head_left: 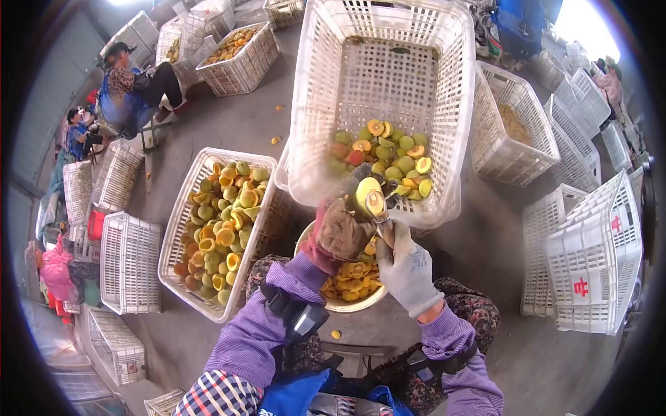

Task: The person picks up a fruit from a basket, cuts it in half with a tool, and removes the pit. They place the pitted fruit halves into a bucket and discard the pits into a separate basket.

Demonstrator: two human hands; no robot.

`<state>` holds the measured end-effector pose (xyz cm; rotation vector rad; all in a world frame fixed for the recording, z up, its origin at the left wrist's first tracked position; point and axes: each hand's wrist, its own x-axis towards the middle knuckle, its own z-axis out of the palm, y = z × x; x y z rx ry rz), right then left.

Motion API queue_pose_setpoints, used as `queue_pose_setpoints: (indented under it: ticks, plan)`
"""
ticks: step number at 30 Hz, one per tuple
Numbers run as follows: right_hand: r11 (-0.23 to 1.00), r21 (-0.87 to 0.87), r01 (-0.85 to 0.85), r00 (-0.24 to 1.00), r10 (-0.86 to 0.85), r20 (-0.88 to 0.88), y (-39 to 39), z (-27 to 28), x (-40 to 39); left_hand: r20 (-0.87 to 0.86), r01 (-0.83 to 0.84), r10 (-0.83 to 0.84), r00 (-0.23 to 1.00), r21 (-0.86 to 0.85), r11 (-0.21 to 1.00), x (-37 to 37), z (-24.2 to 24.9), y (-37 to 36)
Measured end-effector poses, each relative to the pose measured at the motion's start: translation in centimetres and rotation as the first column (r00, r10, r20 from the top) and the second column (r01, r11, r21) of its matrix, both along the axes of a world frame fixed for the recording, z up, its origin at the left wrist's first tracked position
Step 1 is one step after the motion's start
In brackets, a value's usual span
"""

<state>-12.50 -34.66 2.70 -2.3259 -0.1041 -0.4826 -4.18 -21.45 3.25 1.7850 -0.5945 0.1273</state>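
Observation:
My left hand (341,230), in a brown glove, is closed around a cut yellow-green peach (365,191) with its pit showing in the cut face. My right hand (411,272), in a white glove, grips a small metal pitting tool (385,232) whose tip is against the fruit. Its exact shape is partly hidden by the fingers. Below both hands stands a round tub (345,306) with yellow-orange fruit pieces. Just beyond them, a large white crate (313,104) is tilted toward me, with whole and cut peaches (392,154) gathered at its near end.
To the left, a white crate (182,297) holds hollowed peach halves (220,225). More white crates (130,263) stand along the left, and others (596,256) are stacked at the right. A seated person (128,93) works at the far left. Scraps of fruit (336,334) lie on the floor.

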Motion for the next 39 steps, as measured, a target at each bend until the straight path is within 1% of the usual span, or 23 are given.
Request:
queue_pose_setpoints:
  ticks: [3, 4, 7, 8, 9, 10, 11, 12, 13, 16, 18, 19, 22, 25, 27, 28, 30, 31, 32, 35, 36, 37, 39]
  plan:
    - [0.999, 0.036, 0.012, 0.998, -0.01, -0.056, -0.2, 0.0, 0.1, 0.328, -0.031, -0.056, 0.943, 0.254, 0.967, 0.3, 0.0, 1.0]
    - [0.999, 0.038, 0.012, 0.997, -0.009, -0.08, -0.2, -0.1, 0.1, 0.409, -0.148, -0.032, 0.912, 0.403, 0.903, 0.1, -1.4, 1.6]
    - [0.999, -0.014, -0.029, 0.989, 0.027, -0.147, -0.3, -0.1, 0.0, 0.39, -0.106, -0.153, 0.908, 0.567, 0.817, 0.2, -2.2, 2.3]
    - [0.997, -0.07, -0.04, 0.991, 0.031, -0.129, -0.3, -0.2, -0.1, 0.377, -0.088, -0.194, 0.906, 0.615, 0.783, 0.3, -2.4, 2.3]
    - [0.991, -0.125, -0.049, 0.993, 0.035, -0.11, -0.3, -0.4, -0.1, 0.113, 0.066, -0.105, 0.988, 0.305, 0.95, 0.3, -3.6, 2.1]
    - [0.982, -0.179, -0.056, 0.995, 0.041, -0.09, -0.3, -0.6, -0.2, -0.178, 0.104, -0.116, 0.977, -0.075, 0.992, 0.3, -5.1, 1.6]
    - [0.983, -0.176, -0.06, 0.993, 0.042, -0.109, -0.3, -0.8, -0.2, -0.34, 0.112, -0.211, 0.917, -0.288, 0.951, 0.4, -6.5, 1.6]
    - [0.983, -0.172, -0.065, 0.991, 0.043, -0.129, -0.3, -1.1, -0.2, -0.467, 0.049, -0.308, 0.829, -0.488, 0.871, 0.6, -7.6, 1.5]
    - [0.984, -0.167, -0.069, 0.988, 0.044, -0.148, -0.1, -1.5, -0.2, -0.499, 0.077, -0.391, 0.774, -0.538, 0.84, 0.8, -8.3, 1.8]
    - [0.995, -0.098, -0.023, 0.936, -0.014, -0.353, 0.8, -3.4, -0.3, -0.545, 0.124, -0.618, 0.566, -0.685, 0.718, 1.6, -9.2, 2.5]
    - [0.994, 0.083, -0.073, 0.965, 0.092, -0.247, 1.0, -4.1, -0.3, -0.513, 0.151, -0.691, 0.509, -0.738, 0.658, 1.5, -8.7, 2.5]
    - [0.979, 0.174, -0.104, 0.974, 0.136, -0.183, 1.1, -4.1, -0.2, -0.486, 0.178, -0.697, 0.527, -0.739, 0.65, 0.9, -5.9, 2.3]
    - [0.959, 0.251, -0.134, 0.94, 0.203, -0.274, 0.6, -1.6, -0.1, -0.424, 0.271, -0.617, 0.663, -0.633, 0.725, 0.4, -3.0, 1.8]
    - [0.979, 0.087, -0.185, 0.965, 0.198, -0.174, -0.3, -2.6, 0.1, -0.307, 0.336, -0.493, 0.814, -0.444, 0.831, 0.8, -1.5, 0.8]
    - [0.989, 0.005, -0.15, 0.959, 0.147, -0.244, -1.4, -2.0, -0.2, -0.419, 0.314, -0.599, 0.682, -0.573, 0.757, 1.5, -0.8, 0.8]
    - [0.99, -0.036, -0.137, 0.952, 0.121, -0.28, -1.9, -1.5, -0.3, -0.51, 0.209, -0.729, 0.456, -0.735, 0.645, 2.0, -0.6, 1.6]
    - [0.972, -0.169, -0.16, 0.955, 0.109, -0.276, -2.2, -1.3, -0.5, -0.51, 0.184, -0.738, 0.441, -0.754, 0.631, 1.4, -1.3, 2.6]
    - [0.956, -0.233, -0.179, 0.954, 0.111, -0.277, -2.0, -1.4, -0.7, -0.527, 0.211, -0.705, 0.475, -0.71, 0.672, 1.3, -2.7, 3.0]
    - [0.951, -0.268, -0.155, 0.972, 0.098, -0.215, -1.6, -2.2, -0.8, -0.535, 0.24, -0.675, 0.507, -0.665, 0.707, 1.7, -4.7, 3.3]
    - [0.992, -0.101, -0.072, 0.972, 0.048, -0.228, 0.2, -3.6, -0.9, -0.514, 0.194, -0.554, 0.654, -0.595, 0.78, 1.2, -5.6, 2.4]
    - [0.995, 0.084, -0.049, 0.964, 0.069, -0.257, 0.5, -4.6, -0.7, -0.52, 0.134, -0.521, 0.676, -0.609, 0.782, 1.1, -4.7, 1.5]
    - [0.99, 0.114, -0.083, 0.974, 0.105, -0.202, 0.5, -4.1, -0.4, -0.528, 0.074, -0.487, 0.696, -0.622, 0.78, 1.1, -3.9, 0.8]
    - [0.974, 0.175, -0.147, 0.982, 0.165, -0.095, 0.4, -2.5, -0.4, -0.34, 0.082, -0.322, 0.883, -0.564, 0.822, -0.1, -2.7, 0.2]
